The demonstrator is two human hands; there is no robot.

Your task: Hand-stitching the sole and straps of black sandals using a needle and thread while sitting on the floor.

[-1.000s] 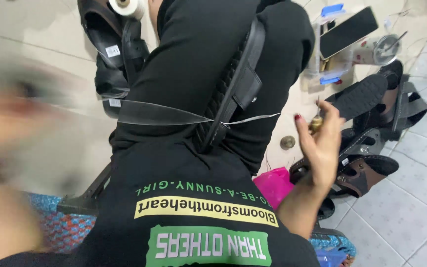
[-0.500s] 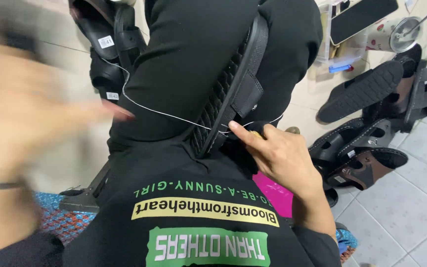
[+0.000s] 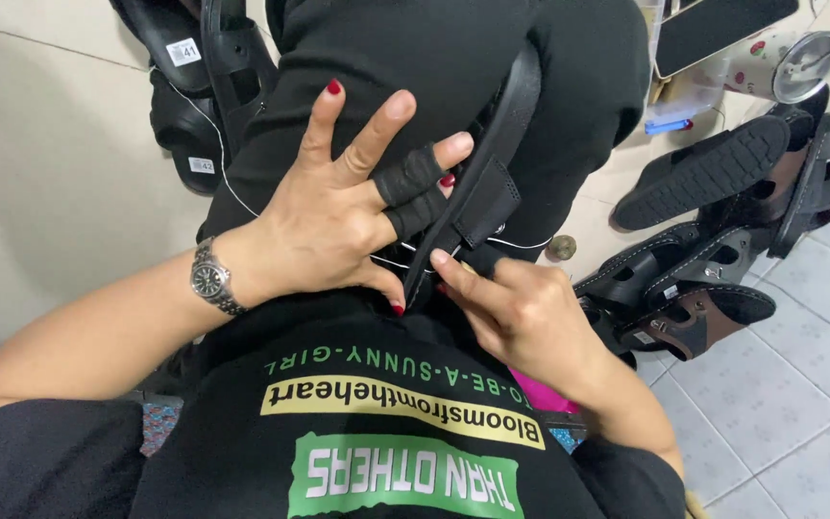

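The sandal (image 3: 477, 192) stands on edge on the lap, left hand (image 3: 338, 216) spread flat against it, right hand (image 3: 521, 312) pinching thread at its lower edge, seemingly mid-stitch; the next pull likely needs steady bracing.

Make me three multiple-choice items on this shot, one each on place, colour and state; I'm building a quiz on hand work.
1. Where does the black sandal rest?
A. on the person's lap
B. on a shelf
C. in a box

2. What colour are the nails of the left hand?
A. blue
B. red
C. bare

3. How does the right hand stand?
A. flat on the floor
B. fingertips at the sandal's lower end
C. holding a cup

Answers: 1 A, it lies on black-clad legs; 2 B, red polish shows; 3 B, its fingertips meet the sole's edge.
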